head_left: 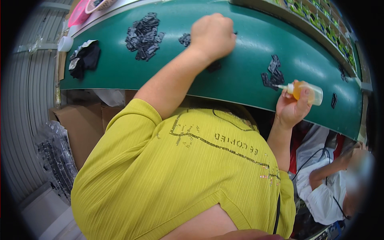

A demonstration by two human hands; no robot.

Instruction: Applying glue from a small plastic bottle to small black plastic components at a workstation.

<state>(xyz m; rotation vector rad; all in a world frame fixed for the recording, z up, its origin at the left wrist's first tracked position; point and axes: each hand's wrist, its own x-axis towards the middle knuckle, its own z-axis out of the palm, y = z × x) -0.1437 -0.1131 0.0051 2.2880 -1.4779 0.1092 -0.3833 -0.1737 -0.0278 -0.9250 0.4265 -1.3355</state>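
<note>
My left hand [214, 37] is closed above the green tabletop, its back turned up and its fingers curled out of sight. A dark tip shows just beside its knuckles, but what it grips, if anything, is hidden. In my right hand [292, 109] lies a small clear squeeze bottle [314, 94] of amber liquid, tilted on its side. The bottle's white nozzle points left and reaches the edge of a small group of black plastic pieces [275, 72]. More black pieces [184, 39] lie left of my left hand, and others [214, 66] sit under its wrist.
A large heap of flat black pieces [144, 37] lies left on the green table [108, 76]. Beyond it are a crumpled black cloth [85, 60], a white roll [65, 44] and a pink basket [79, 14]. A rack [320, 18] edges the far right. A co-worker [328, 192] sits at right.
</note>
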